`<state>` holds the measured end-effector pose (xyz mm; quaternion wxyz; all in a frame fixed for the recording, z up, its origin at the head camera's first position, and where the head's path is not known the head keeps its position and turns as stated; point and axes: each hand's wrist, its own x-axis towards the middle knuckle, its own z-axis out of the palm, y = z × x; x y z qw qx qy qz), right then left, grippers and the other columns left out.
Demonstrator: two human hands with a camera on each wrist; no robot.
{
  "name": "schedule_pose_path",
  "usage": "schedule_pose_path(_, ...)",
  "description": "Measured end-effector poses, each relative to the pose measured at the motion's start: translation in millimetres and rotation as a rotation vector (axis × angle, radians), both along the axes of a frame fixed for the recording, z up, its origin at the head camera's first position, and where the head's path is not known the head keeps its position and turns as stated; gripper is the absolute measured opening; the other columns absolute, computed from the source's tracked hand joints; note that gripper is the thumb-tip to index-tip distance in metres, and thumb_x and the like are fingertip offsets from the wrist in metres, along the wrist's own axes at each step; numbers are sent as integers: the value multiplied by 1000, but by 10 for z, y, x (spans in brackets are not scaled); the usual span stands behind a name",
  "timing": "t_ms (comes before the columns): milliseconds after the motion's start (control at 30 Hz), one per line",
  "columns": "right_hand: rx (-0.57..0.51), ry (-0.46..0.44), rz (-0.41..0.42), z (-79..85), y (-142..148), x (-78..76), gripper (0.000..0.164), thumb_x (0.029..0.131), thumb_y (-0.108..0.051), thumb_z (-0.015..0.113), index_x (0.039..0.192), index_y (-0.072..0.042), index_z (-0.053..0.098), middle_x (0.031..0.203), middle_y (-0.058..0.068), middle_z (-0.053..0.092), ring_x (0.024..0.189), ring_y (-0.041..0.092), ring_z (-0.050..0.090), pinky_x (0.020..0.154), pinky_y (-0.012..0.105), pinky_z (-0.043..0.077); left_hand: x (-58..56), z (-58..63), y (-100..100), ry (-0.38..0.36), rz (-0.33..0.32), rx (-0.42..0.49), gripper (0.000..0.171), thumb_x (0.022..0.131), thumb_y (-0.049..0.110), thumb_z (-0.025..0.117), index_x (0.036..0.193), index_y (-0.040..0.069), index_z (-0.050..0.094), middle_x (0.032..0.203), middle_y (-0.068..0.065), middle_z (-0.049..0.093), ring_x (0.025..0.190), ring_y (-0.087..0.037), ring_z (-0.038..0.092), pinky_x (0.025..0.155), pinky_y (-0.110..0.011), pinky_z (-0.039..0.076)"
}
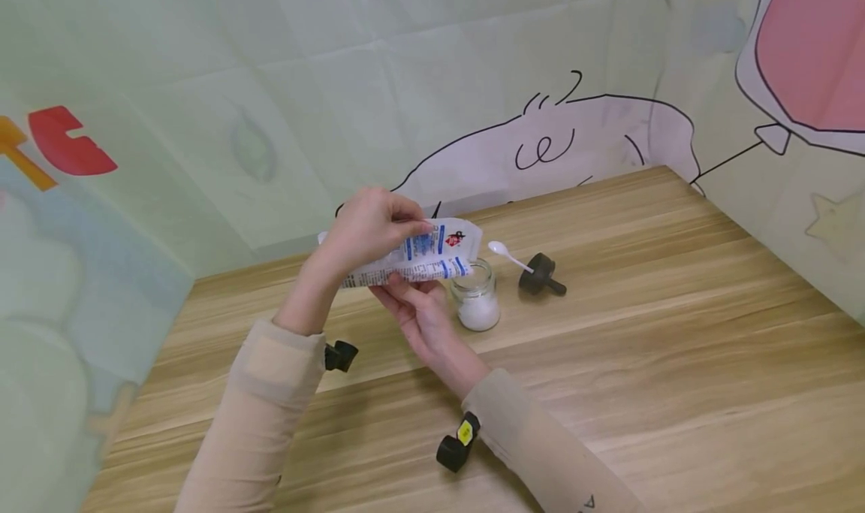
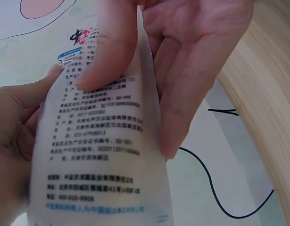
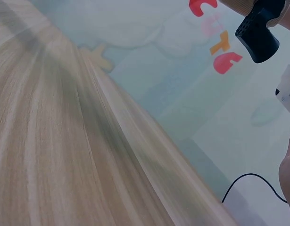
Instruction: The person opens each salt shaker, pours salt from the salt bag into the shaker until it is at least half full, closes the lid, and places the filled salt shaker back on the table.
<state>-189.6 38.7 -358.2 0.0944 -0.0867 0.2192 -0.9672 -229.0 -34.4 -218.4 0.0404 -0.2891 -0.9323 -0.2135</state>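
Note:
A white plastic salt bag (image 1: 432, 254) with blue and black print is held between both hands, its right end overlapping the mouth of a small glass jar (image 1: 478, 303). White grains fill the jar's lower part. My left hand (image 1: 375, 224) grips the bag from above, thumb and fingers on its upper side. From below, my right hand (image 1: 426, 314) holds the bag's underside, right beside the jar. Small printed text covers the salt bag (image 2: 97, 141) in the left wrist view. Only a corner of the salt bag (image 3: 288, 92) shows in the right wrist view.
Right of the jar, a black lid (image 1: 538, 274) lies on the wooden table (image 1: 642, 333) with a white spoon (image 1: 507, 254) sticking out from it. A cartoon-printed cloth backdrop (image 1: 324, 100) rises behind the table. Black wrist cameras (image 1: 456, 445) hang by both sleeves.

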Motion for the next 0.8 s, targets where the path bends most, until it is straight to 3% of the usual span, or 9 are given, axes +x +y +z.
schedule_pose_path(800, -39, -3, 4, -41, 0, -19, 43, 96, 3, 49, 136, -11, 42, 119, 1, 58, 109, 13, 64, 101, 30, 48, -45, -15, 27, 3, -31, 69, 12, 89, 17, 69, 92, 8, 76, 88, -7, 76, 71, -16, 65, 65, -27, 50)
